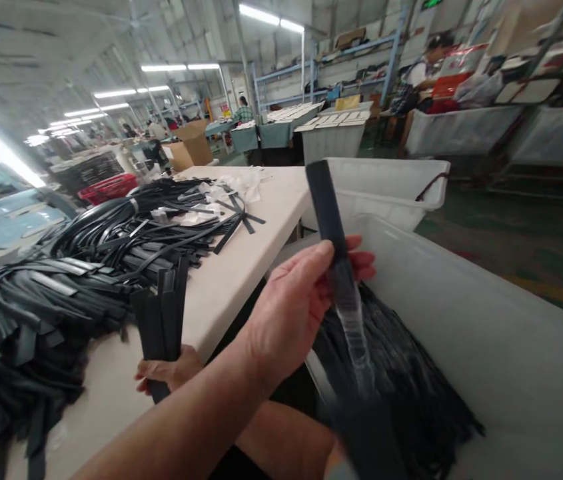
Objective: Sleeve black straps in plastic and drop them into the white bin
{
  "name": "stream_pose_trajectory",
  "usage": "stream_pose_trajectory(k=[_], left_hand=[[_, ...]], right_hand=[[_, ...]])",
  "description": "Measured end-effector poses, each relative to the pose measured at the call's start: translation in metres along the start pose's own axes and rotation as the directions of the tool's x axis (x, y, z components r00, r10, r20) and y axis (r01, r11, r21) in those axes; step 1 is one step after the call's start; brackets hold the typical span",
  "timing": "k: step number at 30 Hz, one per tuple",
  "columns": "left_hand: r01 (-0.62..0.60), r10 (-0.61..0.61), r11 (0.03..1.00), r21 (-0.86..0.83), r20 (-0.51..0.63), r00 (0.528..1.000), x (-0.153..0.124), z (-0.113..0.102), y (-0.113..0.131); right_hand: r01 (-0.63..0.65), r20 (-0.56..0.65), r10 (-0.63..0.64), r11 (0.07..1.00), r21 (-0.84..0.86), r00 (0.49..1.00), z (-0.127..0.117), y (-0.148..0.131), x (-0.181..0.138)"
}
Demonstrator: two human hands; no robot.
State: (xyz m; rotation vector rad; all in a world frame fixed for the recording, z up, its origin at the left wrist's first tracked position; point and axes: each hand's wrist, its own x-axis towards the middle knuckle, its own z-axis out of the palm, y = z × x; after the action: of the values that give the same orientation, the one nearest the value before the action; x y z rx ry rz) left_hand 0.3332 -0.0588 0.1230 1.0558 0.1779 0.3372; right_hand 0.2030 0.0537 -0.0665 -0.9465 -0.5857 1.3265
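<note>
My forearms cross, so my left hand [286,310] is at the right, over a white bin. It pinches a flat black strap [324,200] between thumb and fingers, its end pointing up; the lower part is blurred and looks shiny. My right hand [178,368], at the left beside the table edge, is closed around a bundle of black straps [160,313] standing upright. Many similar dark strips [401,360] lie in the bin below my left hand. A large heap of black straps [61,293] covers the table's left part.
The pale table [241,267] runs away from me, with clear plastic wrapping [241,183] at its far end. The large white bin [491,320] stands at the right, another bin [386,177] behind it. A cardboard box [191,143] and co-workers are farther back.
</note>
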Motion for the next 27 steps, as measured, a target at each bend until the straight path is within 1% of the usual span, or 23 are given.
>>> stream_pose_trajectory(k=[1,3,5,7,10,12,13,15,18,20,22,25,27], left_hand=[[0.043,-0.044,0.999,0.027,0.052,0.998,0.005,0.003,-0.012],[0.094,-0.112,0.977,0.190,0.086,0.990,0.014,0.002,-0.034],[0.122,-0.160,0.918,0.378,0.070,0.985,0.021,-0.004,-0.055],[0.157,-0.187,0.872,0.464,0.020,0.982,0.030,-0.012,-0.074],[0.223,-0.195,0.872,0.437,-0.109,0.975,0.045,-0.026,-0.101],[0.266,-0.209,0.874,0.407,-0.180,0.961,0.051,-0.036,-0.120],[0.288,-0.229,0.870,0.400,-0.190,0.955,0.052,-0.040,-0.128],[0.336,-0.293,0.855,0.395,-0.168,0.941,0.049,-0.046,-0.144],[0.409,-0.398,0.819,0.402,-0.117,0.910,0.040,-0.050,-0.162],[0.439,-0.435,0.794,0.419,-0.112,0.894,0.039,-0.054,-0.169],[0.433,-0.414,0.773,0.463,-0.149,0.898,0.046,-0.062,-0.170],[0.398,-0.276,0.736,0.548,-0.294,0.915,0.057,-0.080,-0.157],[0.366,-0.156,0.710,0.601,-0.373,0.915,0.053,-0.092,-0.140]], right_hand=[[-0.049,-0.008,0.049,0.999,0.008,0.999,0.002,-0.001,0.000],[-0.137,-0.011,0.138,0.990,0.042,0.990,0.004,-0.004,0.000],[-0.186,0.017,0.186,0.979,0.080,0.982,0.005,-0.008,0.000],[-0.209,0.048,0.205,0.972,0.109,0.978,0.005,-0.009,-0.001],[-0.227,0.068,0.219,0.966,0.128,0.973,0.004,-0.005,0.001],[-0.242,0.076,0.233,0.961,0.132,0.969,0.005,-0.002,0.002],[-0.247,0.086,0.237,0.960,0.135,0.968,0.005,-0.001,0.002],[-0.254,0.107,0.240,0.955,0.151,0.965,0.004,-0.003,-0.002],[-0.213,0.113,0.188,0.937,0.277,0.976,0.003,-0.014,-0.013],[-0.188,0.099,0.163,0.912,0.365,0.982,0.002,-0.022,-0.020],[-0.193,0.097,0.168,0.900,0.391,0.981,0.002,-0.027,-0.023],[-0.190,0.065,0.178,0.919,0.345,0.982,0.003,-0.030,-0.022],[-0.183,0.036,0.181,0.936,0.299,0.983,0.005,-0.031,-0.024]])
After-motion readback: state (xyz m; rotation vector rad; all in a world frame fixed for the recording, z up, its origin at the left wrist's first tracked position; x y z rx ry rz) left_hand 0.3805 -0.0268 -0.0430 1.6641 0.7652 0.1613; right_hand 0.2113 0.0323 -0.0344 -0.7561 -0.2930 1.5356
